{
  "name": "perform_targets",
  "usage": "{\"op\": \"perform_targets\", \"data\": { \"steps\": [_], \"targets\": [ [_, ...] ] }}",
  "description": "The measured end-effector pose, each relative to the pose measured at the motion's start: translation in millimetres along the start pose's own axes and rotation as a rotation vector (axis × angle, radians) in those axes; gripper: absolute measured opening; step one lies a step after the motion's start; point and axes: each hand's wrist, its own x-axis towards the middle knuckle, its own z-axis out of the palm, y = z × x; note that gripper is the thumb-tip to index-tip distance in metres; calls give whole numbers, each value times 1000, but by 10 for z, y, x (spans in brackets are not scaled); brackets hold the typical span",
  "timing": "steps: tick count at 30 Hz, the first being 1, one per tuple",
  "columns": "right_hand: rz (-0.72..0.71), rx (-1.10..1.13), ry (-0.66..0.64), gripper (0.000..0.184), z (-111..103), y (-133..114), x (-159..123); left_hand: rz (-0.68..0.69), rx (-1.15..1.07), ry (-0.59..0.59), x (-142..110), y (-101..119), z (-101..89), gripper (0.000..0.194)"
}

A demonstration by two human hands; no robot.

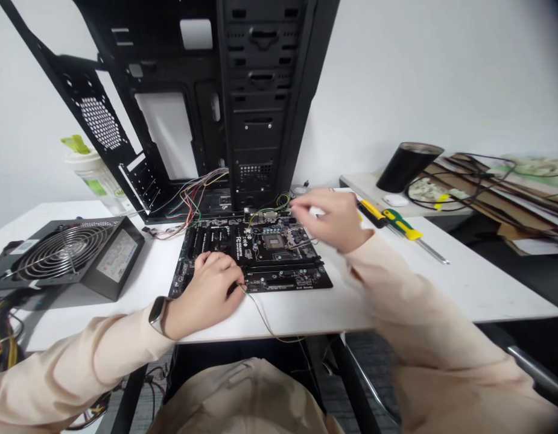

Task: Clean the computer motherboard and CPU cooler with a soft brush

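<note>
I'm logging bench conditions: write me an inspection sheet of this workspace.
Surface: flat white tabletop, bearing parts and tools.
Job's things: black rectangular motherboard, lying before the tall black metal computer case.
Clutter: dark boxy metal power supply, left; green-and-yellow-handled metal screwdriver, right.
Hands: left hand on the motherboard's near side; right hand by its far-right corner, grip unclear.
Cables: thin multicoloured wires beside the case; a thin yellowish-green wire reaches the tabletop's front edge.
Surroundings: plain white wall, black cylindrical tumbler.
</note>
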Motion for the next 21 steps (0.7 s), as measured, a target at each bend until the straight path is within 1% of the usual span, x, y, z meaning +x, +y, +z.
{"op": "perform_targets", "data": {
  "steps": [1,2,3,4,5,6,8,9,11,13,14,16,18,19,20,21],
  "targets": [
    [74,-43,-1,26,-58,195,35,2,4,3,0,3,1,15],
    [114,-66,-20,25,-101,392,53,6,7,8,-2,3,0,15],
    [163,-97,-74,22,-126,581,55,9,12,16,-5,1,-3,15],
    [256,-154,-236,19,-135,752,41,10,16,27,-9,-3,-9,14],
    [340,-192,-393,21,-131,900,15,19,17,41,-15,-9,-18,13],
    [376,-205,-500,25,-117,1020,-17,43,13,61,-22,-14,-32,13],
    [404,-208,-615,29,-76,1177,-83,140,-9,125,-38,-13,-64,21],
    [400,-202,-644,30,-55,1220,-108,211,-24,170,-47,-2,-78,25],
    [391,-191,-694,33,-17,1260,-136,356,-57,256,-63,53,-90,30],
    [381,-183,-739,35,14,1274,-136,491,-92,297,-76,145,-71,29],
    [376,-182,-756,36,29,1280,-130,558,-109,285,-81,198,-53,25],
    [368,-186,-781,37,58,1297,-116,706,-131,208,-90,296,-13,18],
    [369,-196,-801,38,84,1321,-108,871,-119,77,-102,356,20,18],
    [372,-200,-810,38,94,1333,-107,925,-95,9,-110,367,36,18],
    [376,-203,-818,39,102,1344,-108,929,-53,-49,-120,364,54,17],
    [379,-205,-824,40,107,1354,-111,884,-5,-87,-131,352,78,16]
  ]
}}
